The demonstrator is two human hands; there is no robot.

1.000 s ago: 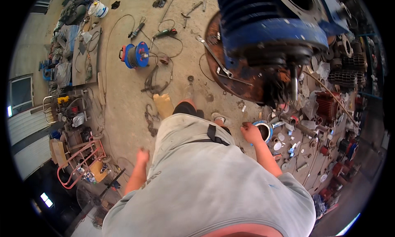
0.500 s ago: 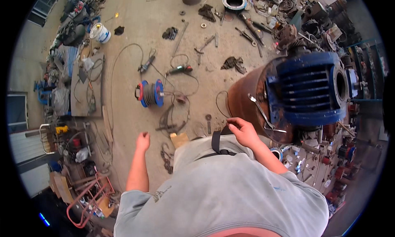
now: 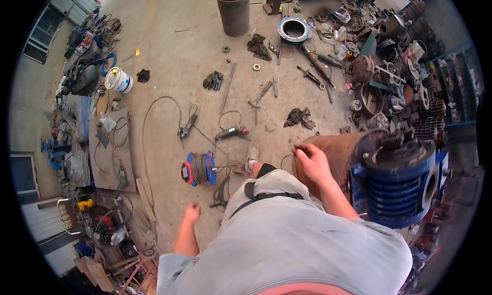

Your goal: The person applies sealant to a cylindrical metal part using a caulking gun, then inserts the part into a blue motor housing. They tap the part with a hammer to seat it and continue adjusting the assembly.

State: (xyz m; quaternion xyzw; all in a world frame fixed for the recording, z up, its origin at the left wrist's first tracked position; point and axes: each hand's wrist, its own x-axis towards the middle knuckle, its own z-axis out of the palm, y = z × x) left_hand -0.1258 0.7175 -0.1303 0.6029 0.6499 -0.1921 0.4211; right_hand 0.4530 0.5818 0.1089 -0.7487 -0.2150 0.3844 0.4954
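My left hand [image 3: 192,213] hangs low over the concrete floor, its fingers curled in with nothing visible in them. Nearest to it is a cable reel [image 3: 200,168] with blue flanges and grey cable. On the right, my right hand [image 3: 314,164] is in front of a rusty steel cylinder [image 3: 333,144], fingers loosely bent and apart, holding nothing. Whether it touches the cylinder I cannot tell. A blue ribbed gearbox housing [image 3: 393,195] sits against the cylinder's right side. Two angle grinders [image 3: 188,125] with cords lie on the floor ahead; one shoe [image 3: 252,157] of mine shows beyond my shorts.
Ahead lie a hammer [image 3: 261,92], dark rags [image 3: 300,118], a glove [image 3: 213,80] and a blue-rimmed ring [image 3: 294,29]. An upright steel pipe [image 3: 233,13] stands far off. Metal parts crowd the right; a white bucket [image 3: 119,80] and a flat sheet [image 3: 102,164] are left.
My view has shifted forward, and floor things appear lower. My foot has come into sight. My right hand has left the black belt strap; the wrench on the cylinder is no longer visible.
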